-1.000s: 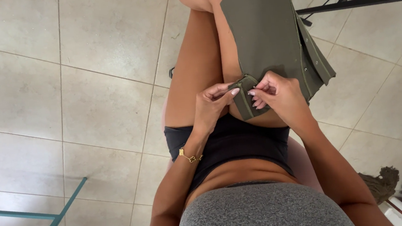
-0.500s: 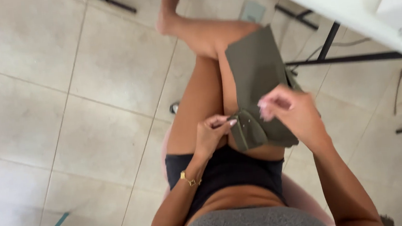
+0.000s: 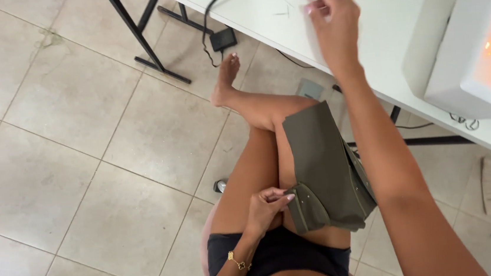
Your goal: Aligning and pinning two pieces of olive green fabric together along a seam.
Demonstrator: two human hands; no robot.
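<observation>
Fabric (image 3: pixel 326 166), olive, lies on the lap, its near corner pinched by the left hand (image 3: pixel 266 208); right hand (image 3: pixel 335 20), fingers curled over the table's (image 3: pixel 401 18) near edge, grip unclear, should pick precisely.

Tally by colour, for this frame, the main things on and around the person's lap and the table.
Olive green: 1, the folded fabric piece on the lap, pinched by the left hand
White: 2, the table under the right hand, and the sewing machine
Black: 1, the foot pedal
Total: 4
</observation>
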